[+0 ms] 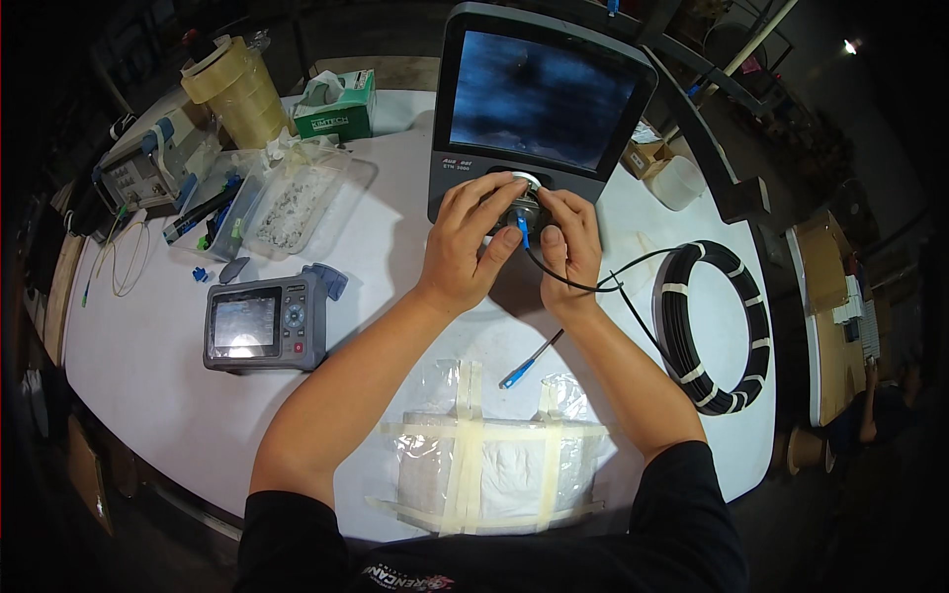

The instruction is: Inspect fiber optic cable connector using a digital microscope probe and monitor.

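Note:
Both my hands are at the round metal fitting (531, 203) on the front of a dark grey inspection monitor (542, 94). My left hand (462, 237) curls its fingers round the fitting's left side, the thumb close to a blue fibre connector (523, 229). From the right, my right hand (573, 242) closes round the other side, its thumb just right of the connector. The connector points up into the fitting, and its black cable (563, 281) runs off right. Whether its tip is seated is hidden. The screen shows a blurred blue-grey picture.
A coil of black cable (677, 326) lies right; a second blue connector (516, 377) rests below my hands. To the left are a handheld tester (265, 324), plastic bins (297, 203), tape rolls (233, 91) and a tissue box (341, 107). A taped white pad (509, 474) lies in front.

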{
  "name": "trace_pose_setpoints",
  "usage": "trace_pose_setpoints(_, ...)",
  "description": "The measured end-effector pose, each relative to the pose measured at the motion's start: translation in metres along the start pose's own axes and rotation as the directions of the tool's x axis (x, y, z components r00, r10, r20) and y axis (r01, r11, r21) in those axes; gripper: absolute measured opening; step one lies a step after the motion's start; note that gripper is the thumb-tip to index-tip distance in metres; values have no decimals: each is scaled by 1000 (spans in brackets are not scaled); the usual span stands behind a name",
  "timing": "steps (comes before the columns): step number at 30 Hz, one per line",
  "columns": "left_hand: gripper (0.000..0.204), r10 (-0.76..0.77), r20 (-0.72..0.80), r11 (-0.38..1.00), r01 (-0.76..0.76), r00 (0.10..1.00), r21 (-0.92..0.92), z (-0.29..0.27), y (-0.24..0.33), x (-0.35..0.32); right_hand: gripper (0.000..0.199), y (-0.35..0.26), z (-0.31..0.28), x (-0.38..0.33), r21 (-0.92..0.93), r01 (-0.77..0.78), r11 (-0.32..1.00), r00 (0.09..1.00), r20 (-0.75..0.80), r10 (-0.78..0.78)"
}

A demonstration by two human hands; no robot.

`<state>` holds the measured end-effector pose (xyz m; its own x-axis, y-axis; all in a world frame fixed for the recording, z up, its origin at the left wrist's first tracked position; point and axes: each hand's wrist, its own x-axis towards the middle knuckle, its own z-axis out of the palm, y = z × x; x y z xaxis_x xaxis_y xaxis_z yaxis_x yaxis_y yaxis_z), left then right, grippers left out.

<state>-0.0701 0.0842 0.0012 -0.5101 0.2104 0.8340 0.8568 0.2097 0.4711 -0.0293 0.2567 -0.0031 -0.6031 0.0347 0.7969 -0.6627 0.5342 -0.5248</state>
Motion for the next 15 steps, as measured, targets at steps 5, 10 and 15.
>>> trace_pose_setpoints(5,51,-11,-7,1000,11,1000,-23,0,-1,0,51,-1,4,0,52,18,998,998,57,-21)
trace_pose_setpoints(10,49,-30,21,999,30,999,-37,-1,2,0,55,-2,3,-1,31,-9,999,995,105,5)
trace_pose_setpoints(15,50,-40,21,999,41,999,-27,-1,2,1,56,-3,3,1,1,10,1000,997,76,-10)
